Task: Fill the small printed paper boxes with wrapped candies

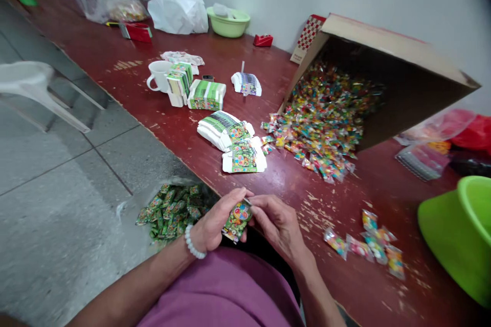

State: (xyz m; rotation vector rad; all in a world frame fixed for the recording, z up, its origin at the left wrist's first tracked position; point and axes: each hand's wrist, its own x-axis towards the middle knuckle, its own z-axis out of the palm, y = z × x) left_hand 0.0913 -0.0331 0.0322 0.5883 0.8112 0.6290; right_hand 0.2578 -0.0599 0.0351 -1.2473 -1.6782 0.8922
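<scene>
The left hand (215, 220) and right hand (278, 226) are both gripping a printed plastic sachet (237, 220) by its upper edge, which seems light, thin and floppy.

Only view: head cam, worn by person, aimed fwd & down, close above hands (278, 227).

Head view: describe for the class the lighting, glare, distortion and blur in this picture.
Head view: soft, even light; mild glare on the red tabletop; wide-lens distortion bends the table edge and stretches the green basin; top-right corner darkens; left hand and right hand on the printed packet show little blur.
</scene>
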